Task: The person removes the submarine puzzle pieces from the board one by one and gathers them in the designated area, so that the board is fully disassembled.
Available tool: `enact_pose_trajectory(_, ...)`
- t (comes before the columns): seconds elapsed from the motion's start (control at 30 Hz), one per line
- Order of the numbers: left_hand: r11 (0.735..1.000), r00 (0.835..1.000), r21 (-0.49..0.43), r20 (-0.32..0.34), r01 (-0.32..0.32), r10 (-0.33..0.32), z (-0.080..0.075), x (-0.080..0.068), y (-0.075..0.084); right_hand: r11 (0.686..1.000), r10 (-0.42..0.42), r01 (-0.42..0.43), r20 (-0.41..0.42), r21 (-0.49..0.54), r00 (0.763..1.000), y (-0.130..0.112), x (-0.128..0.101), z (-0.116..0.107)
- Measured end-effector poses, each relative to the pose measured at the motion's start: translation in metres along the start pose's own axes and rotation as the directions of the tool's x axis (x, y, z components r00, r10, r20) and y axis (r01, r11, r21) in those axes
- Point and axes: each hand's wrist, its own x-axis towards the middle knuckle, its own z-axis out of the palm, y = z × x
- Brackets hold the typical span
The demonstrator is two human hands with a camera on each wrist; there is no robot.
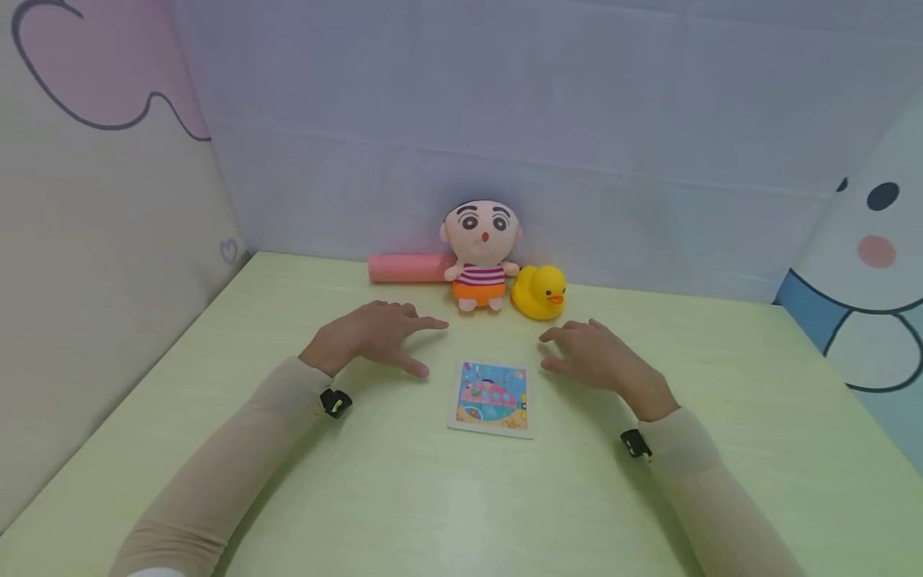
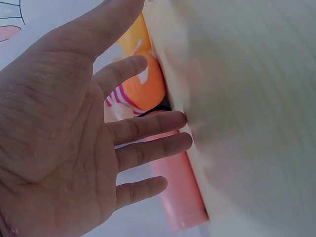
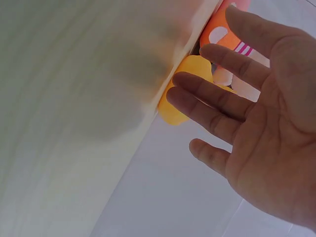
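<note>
A small square picture card with a colourful cartoon print lies flat on the pale green table. My left hand hovers palm down just left of the card, fingers spread and holding nothing. My right hand hovers on the card's right side, also spread and empty. In the left wrist view the left hand shows an open palm with straight fingers. In the right wrist view the right hand is likewise open.
Against the back wall stand a plush doll in a striped shirt, a yellow rubber duck to its right and a pink cylinder lying to its left. Cartoon-printed panels enclose the table on both sides.
</note>
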Motion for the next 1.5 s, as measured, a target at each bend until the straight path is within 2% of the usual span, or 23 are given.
enact_pose_trajectory(0.23, 0.999, 0.999, 0.002, 0.018, -0.052, 0.051, 0.003, 0.0, 0.015, 0.999, -0.05, 0.05, 0.011, 0.015, 0.999, -0.017, 0.002, 0.001)
enact_pose_trajectory(0.5, 0.999, 0.998, 0.008, 0.044, -0.045, 0.044, 0.001, 0.001, 0.028, 0.992, -0.107, 0.107, -0.006, 0.059, 0.994, -0.028, 0.006, 0.005)
enact_pose_trajectory(0.73, 0.996, 0.998, 0.058, 0.016, -0.062, 0.061, 0.004, 0.004, 0.038, 0.986, -0.102, 0.098, 0.024, 0.131, 0.994, -0.038, 0.01, 0.002)
enact_pose_trajectory(0.87, 0.992, 0.999, 0.119, -0.002, -0.041, 0.041, 0.007, 0.004, 0.047, 0.978, -0.113, 0.103, 0.043, 0.182, 0.993, -0.043, 0.014, 0.002)
enact_pose_trajectory(0.97, 0.988, 1.0, 0.155, -0.011, -0.02, 0.022, 0.009, 0.003, 0.053, 0.967, -0.15, 0.137, 0.044, 0.216, 0.988, -0.046, 0.017, 0.003)
enact_pose_trajectory(1.2, 0.989, 1.0, 0.148, -0.018, 0.001, 0.002, 0.013, 0.004, 0.061, 0.941, -0.251, 0.246, -0.009, 0.233, 0.968, -0.05, 0.02, 0.006)
enact_pose_trajectory(1.5, 0.997, 0.999, 0.07, 0.046, 0.016, -0.019, 0.014, 0.006, 0.056, 0.937, -0.275, 0.259, 0.038, 0.233, 0.961, -0.06, 0.032, 0.005)
